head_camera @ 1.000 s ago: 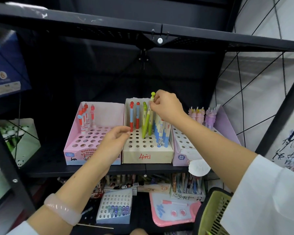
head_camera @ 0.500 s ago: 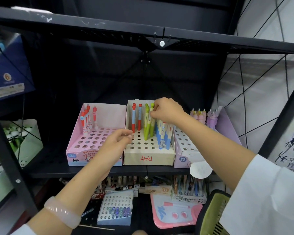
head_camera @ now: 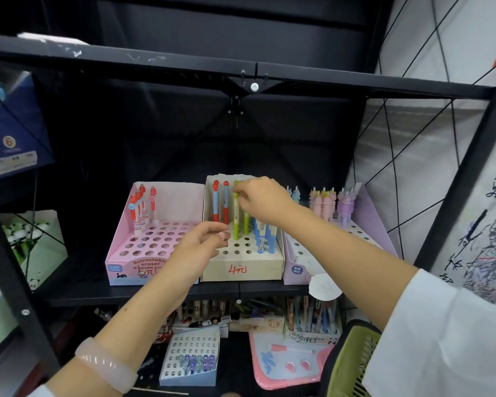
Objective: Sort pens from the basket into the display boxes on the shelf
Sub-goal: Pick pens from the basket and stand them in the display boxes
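A beige display box (head_camera: 241,271) marked in red stands in the middle of the shelf, holding red-blue, green and blue-white pens upright in its holes. My right hand (head_camera: 265,203) pinches the top of a green pen (head_camera: 236,223) that stands in a hole beside another green pen. My left hand (head_camera: 201,242) hovers at the box's left front edge, with loosely curled fingers that hold nothing. A green basket (head_camera: 352,361) sits at the lower right, its contents hidden.
A pink eraser-pen box (head_camera: 126,266) stands to the left and a purple box (head_camera: 297,272) with pastel pens to the right. A black shelf bar (head_camera: 184,64) runs overhead. The lower shelf holds more pen boxes and a pink board (head_camera: 284,371).
My right hand has lowered the green pen from a tilted, raised position down into the beige box, where it now stands upright. My left hand stayed near the box's left edge.
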A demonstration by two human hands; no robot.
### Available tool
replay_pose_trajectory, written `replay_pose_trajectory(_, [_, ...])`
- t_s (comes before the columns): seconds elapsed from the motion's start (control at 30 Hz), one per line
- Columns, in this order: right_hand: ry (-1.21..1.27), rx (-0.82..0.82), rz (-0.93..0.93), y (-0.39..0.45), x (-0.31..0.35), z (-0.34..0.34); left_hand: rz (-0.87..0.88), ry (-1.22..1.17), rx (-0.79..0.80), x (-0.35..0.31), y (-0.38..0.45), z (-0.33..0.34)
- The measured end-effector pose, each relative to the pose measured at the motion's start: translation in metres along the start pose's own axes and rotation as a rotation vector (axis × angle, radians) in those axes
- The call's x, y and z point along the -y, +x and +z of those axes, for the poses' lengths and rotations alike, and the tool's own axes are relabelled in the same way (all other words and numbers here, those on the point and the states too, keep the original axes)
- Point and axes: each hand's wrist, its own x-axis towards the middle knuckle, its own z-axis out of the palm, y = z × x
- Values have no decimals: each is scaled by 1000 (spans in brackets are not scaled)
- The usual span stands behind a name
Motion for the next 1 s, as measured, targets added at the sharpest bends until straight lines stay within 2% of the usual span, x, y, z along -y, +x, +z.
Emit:
replay_pose_trajectory(0.13, [165,-110,-2,-15,-4,-7,0,-22,25,-2,-6,10])
replay_pose_trajectory(0.23, [450,-186,4,-45,-13,-16,-22,-62,71,2,-13,29])
replay_pose_trajectory(0.33, [661,-225,51,-95,-31,-22,-63,-87,195,11,-26,65])
replay_pose_trajectory(0.4, [788,-192,131,-138,-50,-18,-90,-61,315,22,-38,95])
replay_pose_trajectory(0.5, [839,-20,328,-213,-86,9,-93,7,503,47,-63,146])
replay_pose_trajectory(0.67, [455,446,569,-345,-144,96,-91,216,815,106,-96,221])
replay_pose_trajectory(0.77, [350,732,647,-413,-159,144,-145,333,956,135,-109,249])
replay_pose_trajectory(0.87, [300,858,756,-449,-160,178,-219,383,1012,153,-118,261])
replay_pose_trajectory(1.0, [256,943,674,-457,-135,220,-251,423,1024,163,-118,263])
